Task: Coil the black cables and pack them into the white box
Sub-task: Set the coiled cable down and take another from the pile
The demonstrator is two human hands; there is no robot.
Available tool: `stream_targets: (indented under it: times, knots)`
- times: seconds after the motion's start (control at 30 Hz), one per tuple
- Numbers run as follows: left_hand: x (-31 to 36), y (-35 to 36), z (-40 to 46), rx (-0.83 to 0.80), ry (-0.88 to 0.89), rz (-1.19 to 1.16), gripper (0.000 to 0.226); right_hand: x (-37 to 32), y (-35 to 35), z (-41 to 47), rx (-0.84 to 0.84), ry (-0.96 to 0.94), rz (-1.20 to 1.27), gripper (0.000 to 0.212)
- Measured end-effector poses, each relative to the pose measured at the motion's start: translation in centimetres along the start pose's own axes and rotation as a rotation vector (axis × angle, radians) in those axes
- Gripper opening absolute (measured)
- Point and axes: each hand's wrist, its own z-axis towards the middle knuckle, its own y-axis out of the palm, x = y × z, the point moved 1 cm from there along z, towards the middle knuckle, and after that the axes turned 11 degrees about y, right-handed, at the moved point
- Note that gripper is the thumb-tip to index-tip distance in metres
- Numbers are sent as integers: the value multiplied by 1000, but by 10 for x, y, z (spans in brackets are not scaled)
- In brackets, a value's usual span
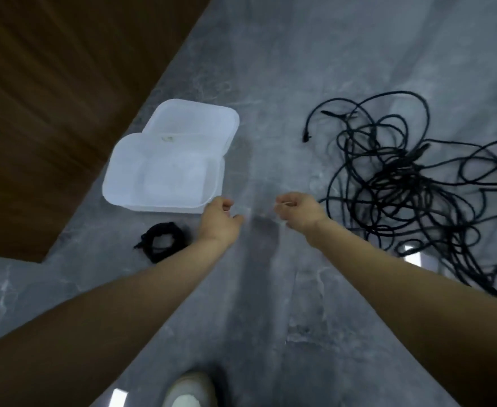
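Observation:
An open white box (124,183) lies on the grey floor, its lid (194,118) folded back behind it. One coiled black cable (162,240) sits just in front of the box, by my left forearm. A large tangle of loose black cables (411,189) spreads across the floor on the right. My left hand (219,220) hovers at the box's near right corner with its fingers curled; the blur hides whether it holds anything. Close beside it, my right hand (295,211) pinches a thin pale strip (285,204). Neither hand touches a cable.
Dark wooden flooring (50,113) borders the grey floor on the left. A pale shoe (188,390) shows at the bottom edge. Bare grey floor (270,289) lies between my arms, between the box and the tangle.

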Motion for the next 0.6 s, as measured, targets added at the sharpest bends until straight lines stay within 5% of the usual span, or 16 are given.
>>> stream_targets:
  times: [0.6]
  knots:
    - [146,170,15,-259,385,36,28,67,-194,-21,582,32,98,28]
